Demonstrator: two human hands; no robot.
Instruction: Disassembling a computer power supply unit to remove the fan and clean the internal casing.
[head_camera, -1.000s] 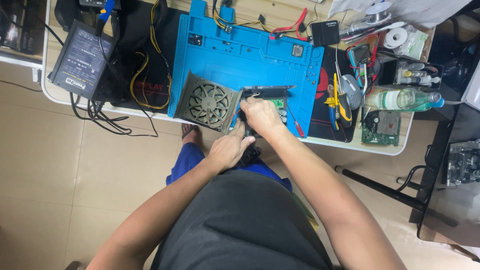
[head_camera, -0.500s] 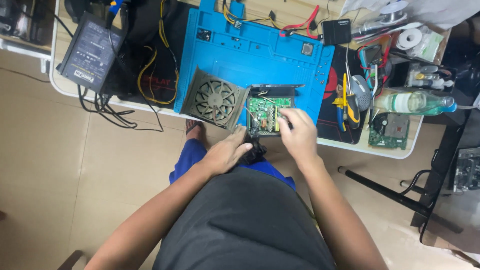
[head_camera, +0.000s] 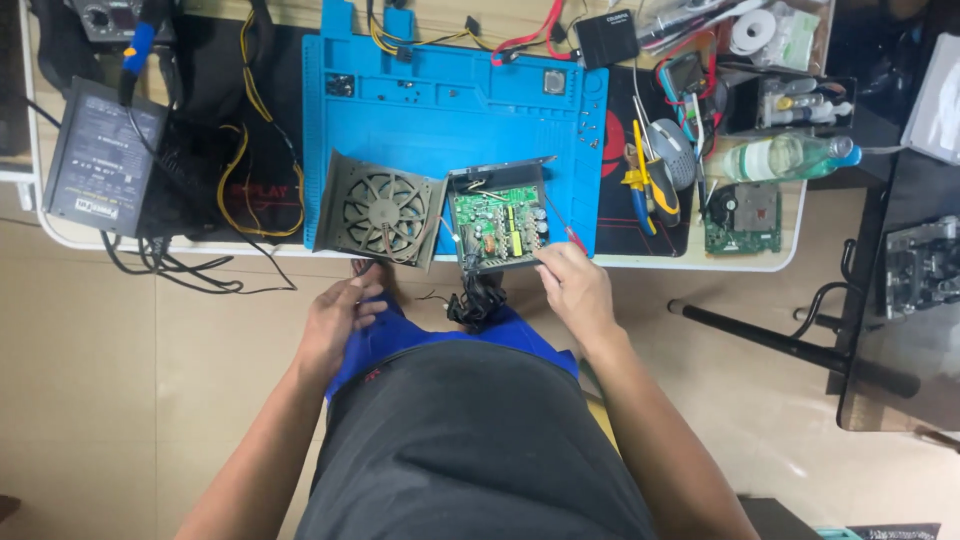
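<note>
Nearest the body, the left hand (head_camera: 335, 322) rests loosely curled and empty on the blue-shorted thigh, while the right hand (head_camera: 573, 288) pinches a thin red-handled screwdriver (head_camera: 566, 232) at the table edge. Just beyond, the open grey metal case with its green circuit board (head_camera: 497, 222) sits on the blue silicone work mat (head_camera: 450, 105), the grey fan cover (head_camera: 380, 210) tilted just beside it.

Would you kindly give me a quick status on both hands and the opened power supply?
Left hand off the table, on the lap, holding nothing visible. Right hand grips red-handled screwdriver at opened power supply. Fan cover flipped aside, left of it.
</note>
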